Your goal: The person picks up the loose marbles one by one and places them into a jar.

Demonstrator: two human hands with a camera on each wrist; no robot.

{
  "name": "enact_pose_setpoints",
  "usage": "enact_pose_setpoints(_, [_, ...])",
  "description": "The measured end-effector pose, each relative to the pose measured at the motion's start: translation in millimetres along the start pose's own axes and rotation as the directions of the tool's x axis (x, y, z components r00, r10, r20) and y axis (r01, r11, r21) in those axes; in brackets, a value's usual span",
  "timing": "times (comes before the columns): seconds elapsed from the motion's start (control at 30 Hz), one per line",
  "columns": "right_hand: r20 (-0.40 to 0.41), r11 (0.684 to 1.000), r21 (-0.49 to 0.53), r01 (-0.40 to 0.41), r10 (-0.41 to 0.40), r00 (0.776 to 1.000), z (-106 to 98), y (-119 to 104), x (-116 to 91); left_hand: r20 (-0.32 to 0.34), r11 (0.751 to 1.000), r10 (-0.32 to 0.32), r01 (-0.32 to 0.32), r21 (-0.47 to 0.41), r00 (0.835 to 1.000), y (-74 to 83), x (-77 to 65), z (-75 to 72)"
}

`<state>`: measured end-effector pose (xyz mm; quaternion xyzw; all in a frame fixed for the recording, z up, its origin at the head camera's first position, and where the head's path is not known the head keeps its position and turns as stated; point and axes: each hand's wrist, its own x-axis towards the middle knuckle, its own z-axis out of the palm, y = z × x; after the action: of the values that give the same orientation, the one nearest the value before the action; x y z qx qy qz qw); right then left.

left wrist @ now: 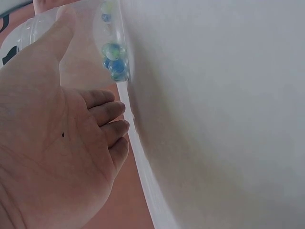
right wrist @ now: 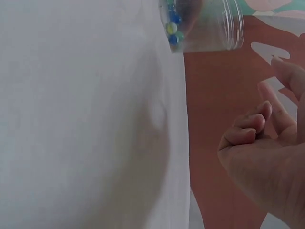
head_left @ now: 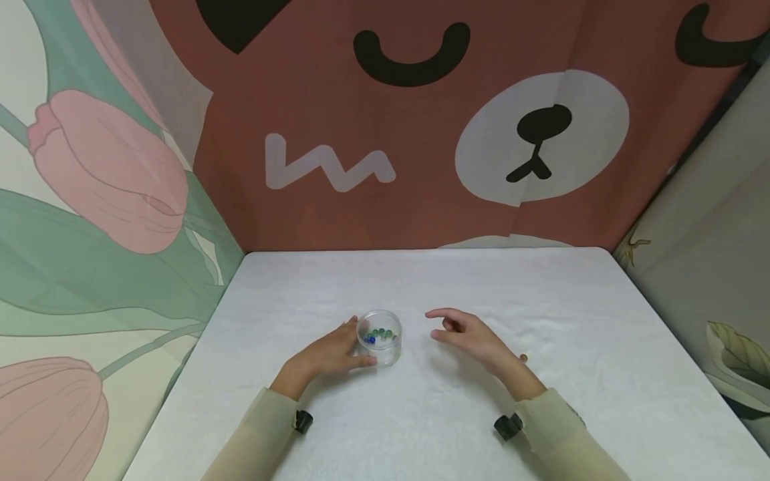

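Observation:
A clear, open-topped plastic jar point(head_left: 380, 357) stands on the white table, with several blue and green glass marbles point(left wrist: 113, 57) at its bottom. My left hand point(head_left: 331, 351) holds the jar from the left, its thumb point(left wrist: 66, 21) along the near side and fingers around the far side. To the right of the jar, apart from it, my right hand point(head_left: 472, 336) hovers over the table. Its index finger and thumb point(right wrist: 288, 74) are extended with a gap between them, and the other fingers fold toward the palm. Nothing shows between its fingertips.
A small brown ball point(head_left: 523, 358) lies on the white table point(head_left: 421, 427) just beyond my right wrist. A brown cloth point(head_left: 331, 220) with a bear face hangs behind the far table edge. Patterned cloths hang at left point(head_left: 108, 174) and right point(head_left: 710, 220).

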<state>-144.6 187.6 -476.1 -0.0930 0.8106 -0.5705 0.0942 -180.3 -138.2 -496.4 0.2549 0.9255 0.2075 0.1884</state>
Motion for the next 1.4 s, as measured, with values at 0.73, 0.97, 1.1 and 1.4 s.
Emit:
enact_pose_setpoints(0.73, [0.103,0.977,-0.205,-0.054,0.076,0.992,-85.1,31.3,-42.8,-0.005,1.000,0.002,-0.002,0.022,1.000,-1.0,0.9,0.5])
enact_pose_setpoints(0.97, [0.119,0.971,-0.232,-0.064,0.094,0.988,-108.4,41.0,-58.8,-0.003,1.000,0.001,-0.001,0.020,1.000,-1.2,0.8,0.7])
enact_pose_setpoints(1.1, [0.134,0.962,-0.263,-0.069,0.108,0.985,-119.9,49.3,-64.9,-0.005,1.000,-0.001,0.001,0.018,1.000,-1.0,0.6,-0.1])
enact_pose_setpoints(1.4, [0.155,0.947,-0.315,-0.069,0.123,0.980,-133.8,63.3,-71.6,-0.004,1.000,-0.001,0.001,0.011,1.000,0.4,-0.7,-1.5])
